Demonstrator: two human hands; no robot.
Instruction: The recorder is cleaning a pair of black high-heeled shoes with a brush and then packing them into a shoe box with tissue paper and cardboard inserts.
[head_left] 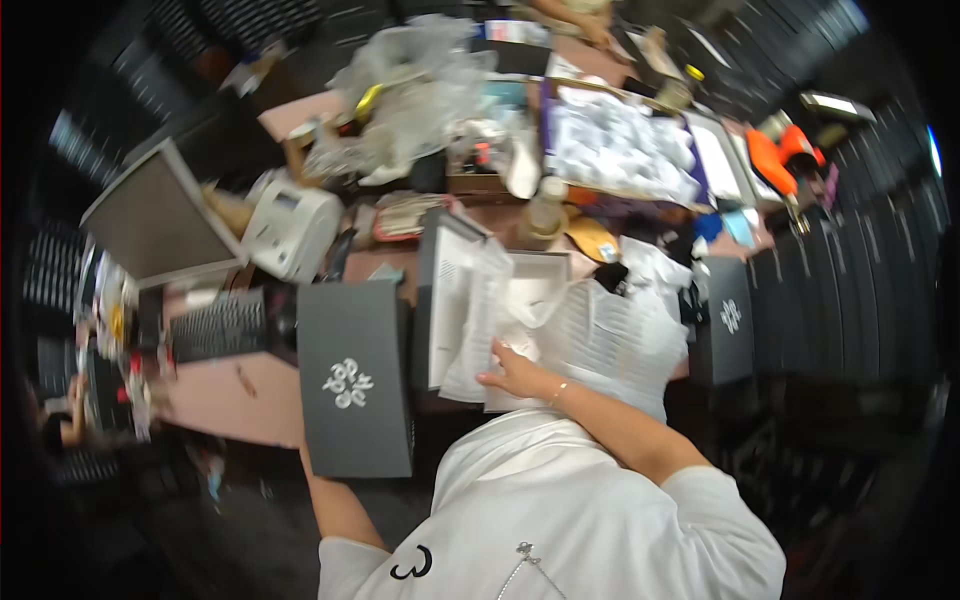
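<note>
Two forearms come up from the lower edge, over my white shirt (560,520). My right hand (515,378) lies on the white tissue paper (500,300) that spills out of an open white box (540,290) just ahead of me; the fingers lie close together and flat against the paper, pressing rather than pinching as far as I can see. A thin bracelet sits at that wrist. My left hand is out of sight behind the dark grey box lid (355,375), which stands upright at my left with a white floral emblem on its face; the forearm runs up to its lower edge, so I cannot tell how those fingers are set. The lid stands just beside the open box, touching or nearly touching its left wall.

To the right of the box stands a second dark box (728,322) with the same emblem. Left of the lid a black keyboard (215,325) lies on the pinkish table (215,395). Beyond it are a white label printer (292,228) and a tilted grey board (155,215). Further back sit a heap of clear plastic bags (415,85) and a tray of white wrapped items (620,145), with something orange (775,160) at the far right.
</note>
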